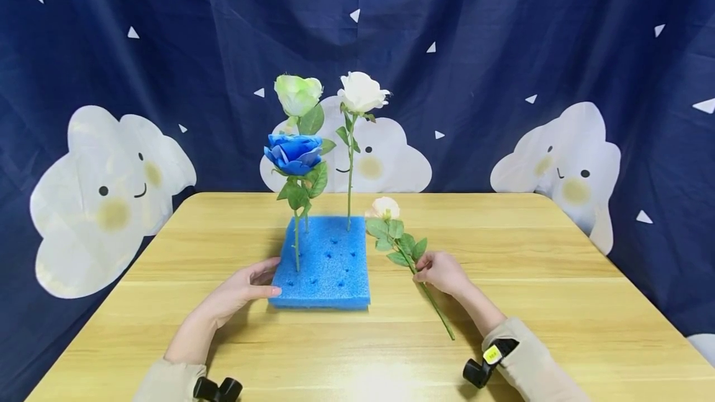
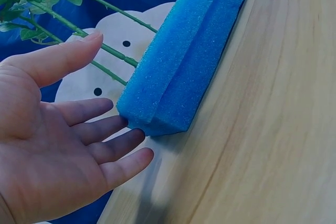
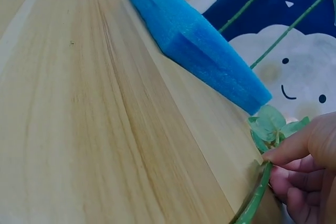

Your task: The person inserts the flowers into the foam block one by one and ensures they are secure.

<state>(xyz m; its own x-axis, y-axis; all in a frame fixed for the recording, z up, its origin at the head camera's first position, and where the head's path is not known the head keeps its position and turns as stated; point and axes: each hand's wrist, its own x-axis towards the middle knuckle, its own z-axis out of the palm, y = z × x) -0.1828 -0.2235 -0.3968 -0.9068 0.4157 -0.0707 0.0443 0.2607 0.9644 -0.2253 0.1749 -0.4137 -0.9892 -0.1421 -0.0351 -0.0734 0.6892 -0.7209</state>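
Observation:
A blue foam block (image 1: 326, 293) with several holes in its top lies on the table. Standing upright in it are a blue rose (image 1: 295, 154), a pale green rose (image 1: 298, 95) behind that, and a white rose (image 1: 363, 92) at the back right. My left hand (image 1: 237, 290) is at the block's left side, its thumb near the front corner; the left wrist view shows straight, spread fingers (image 2: 126, 169) beside the foam. Right of the block, my right hand (image 1: 441, 272) pinches the green stem (image 3: 257, 198) of a pale pink rose (image 1: 385, 207), which slants low over the table, bloom pointing away.
The wooden table (image 1: 530, 278) extends on both sides of the block. Behind it hangs a dark blue curtain (image 1: 463, 79) printed with smiling clouds (image 1: 112, 203) and white triangles. Each wrist carries a small black camera (image 1: 477, 372).

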